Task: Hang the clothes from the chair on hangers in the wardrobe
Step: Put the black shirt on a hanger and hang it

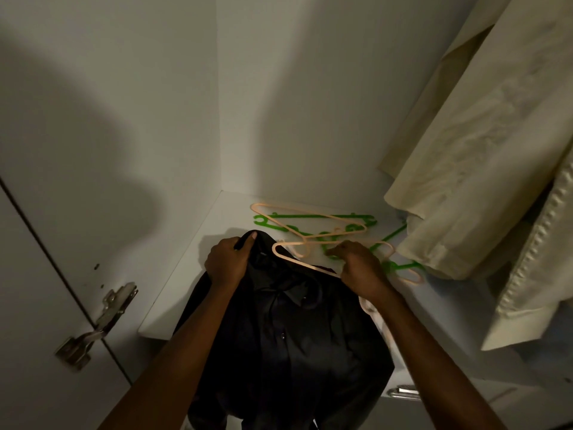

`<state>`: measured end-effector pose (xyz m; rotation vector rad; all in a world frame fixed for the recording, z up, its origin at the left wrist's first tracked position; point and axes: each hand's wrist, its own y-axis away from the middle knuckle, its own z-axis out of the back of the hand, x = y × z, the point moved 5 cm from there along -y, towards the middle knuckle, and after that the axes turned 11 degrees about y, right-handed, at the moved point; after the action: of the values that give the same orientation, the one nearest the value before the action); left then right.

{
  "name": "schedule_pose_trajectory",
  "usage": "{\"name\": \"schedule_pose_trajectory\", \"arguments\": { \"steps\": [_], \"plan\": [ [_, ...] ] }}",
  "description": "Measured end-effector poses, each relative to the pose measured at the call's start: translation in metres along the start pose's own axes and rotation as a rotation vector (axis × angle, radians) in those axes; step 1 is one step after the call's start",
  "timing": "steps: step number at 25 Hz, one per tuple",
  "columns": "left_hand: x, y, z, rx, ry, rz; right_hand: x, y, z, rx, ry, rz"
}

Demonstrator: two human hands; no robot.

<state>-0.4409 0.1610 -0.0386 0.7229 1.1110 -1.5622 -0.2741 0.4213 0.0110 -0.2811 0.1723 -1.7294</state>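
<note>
A black button shirt (288, 342) hangs over the front edge of the white wardrobe shelf (186, 293). My left hand (228, 262) grips the shirt's shoulder at its top left. My right hand (361, 268) holds a peach plastic hanger (297, 259) whose arm lies across the shirt's collar. Behind them on the shelf lie another peach hanger (310, 217) and several green hangers (316, 216) in a loose pile.
Cream garments (483, 169) hang at the right, reaching down to the shelf. The wardrobe's white side wall (108, 119) and a door hinge (102, 321) are at the left. A metal drawer handle (403, 391) shows below the shelf.
</note>
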Motion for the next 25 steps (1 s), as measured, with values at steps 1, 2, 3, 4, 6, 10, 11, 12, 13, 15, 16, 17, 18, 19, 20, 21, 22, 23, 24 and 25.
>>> {"name": "schedule_pose_trajectory", "arguments": {
  "steps": [1,2,3,4,6,10,11,12,13,15,16,17,18,19,20,21,22,23,24,25],
  "plan": [
    [0.001,-0.001,-0.001,0.001,-0.005,-0.002,-0.016,0.007,0.001,0.073,0.014,0.021],
    [0.002,-0.001,-0.002,0.005,-0.004,-0.002,-0.033,0.016,-0.001,0.158,0.015,0.027],
    [0.002,-0.002,-0.002,0.007,-0.003,-0.003,-0.046,0.025,-0.001,0.247,0.02,0.013],
    [0.001,-0.002,-0.002,0.003,-0.004,-0.002,-0.057,0.033,-0.005,0.306,0.019,-0.009],
    [0.001,-0.002,-0.001,-0.001,-0.015,0.005,-0.068,0.042,-0.008,0.273,-0.012,-0.027],
    [0.001,-0.002,0.001,-0.03,0.04,0.038,-0.048,0.039,-0.005,0.075,0.063,0.092],
    [0.0,-0.002,0.002,-0.033,0.075,0.038,-0.044,0.037,-0.003,0.029,0.069,0.101],
    [0.0,-0.001,0.004,-0.026,0.104,0.037,-0.041,0.034,0.002,-0.026,0.066,0.096],
    [-0.001,0.001,0.004,-0.019,0.123,0.034,-0.041,0.031,0.006,-0.085,0.058,0.089],
    [-0.003,0.002,0.006,-0.02,0.131,0.041,-0.036,0.02,0.025,-0.217,-0.035,0.029],
    [-0.002,0.003,0.006,-0.023,0.138,0.05,-0.035,0.013,0.038,-0.267,-0.149,-0.054],
    [-0.002,0.003,0.007,-0.024,0.144,0.058,-0.032,0.005,0.051,-0.263,-0.334,-0.152],
    [-0.003,0.003,0.007,-0.019,0.141,0.061,-0.027,-0.004,0.066,-0.264,-0.529,-0.203],
    [-0.003,0.003,0.007,-0.012,0.135,0.062,-0.014,-0.009,0.087,-0.296,-0.679,-0.165],
    [-0.004,0.003,0.007,-0.007,0.127,0.06,0.002,-0.013,0.107,-0.325,-0.76,-0.08],
    [-0.005,0.003,0.008,-0.008,0.122,0.058,0.018,-0.013,0.126,-0.345,-0.799,0.033],
    [-0.005,0.002,0.008,-0.01,0.114,0.055,0.033,-0.014,0.139,-0.319,-0.868,0.115],
    [-0.003,0.001,0.008,-0.009,0.11,0.054,0.044,-0.015,0.146,-0.284,-0.973,0.164],
    [-0.002,0.001,0.008,-0.004,0.111,0.057,0.053,-0.018,0.15,-0.264,-1.058,0.198],
    [-0.002,0.001,0.008,-0.001,0.113,0.065,0.062,-0.023,0.149,-0.251,-1.118,0.208]
  ]
}}
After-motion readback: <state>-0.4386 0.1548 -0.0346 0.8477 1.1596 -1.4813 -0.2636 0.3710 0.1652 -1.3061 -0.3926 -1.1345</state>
